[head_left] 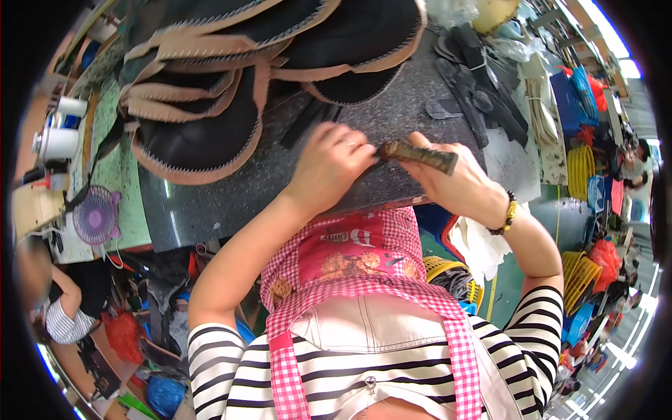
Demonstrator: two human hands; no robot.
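Observation:
Near the front edge of the dark speckled worktop [210, 203], my two hands are close together. My right hand [462, 175] is wrapped round a tool with a worn, mottled brown handle [420, 155]. Its working end lies toward my left fingers, and I cannot make out its kind. My left hand [329, 164] is closed, slightly smeared by motion; whatever is between its fingers is too dark and small to name. Just beyond it lie black strips [308, 120]. A pile of black pieces with tan, zigzag-stitched edging [199, 143] covers the far left of the worktop.
Dark cut pieces [483, 105] lie at the far right of the worktop. A purple fan [96, 215] stands on the pale green table [129, 203] at left. A yellow basket [455, 276] is below the front edge. Another person [66, 301] sits at the far left.

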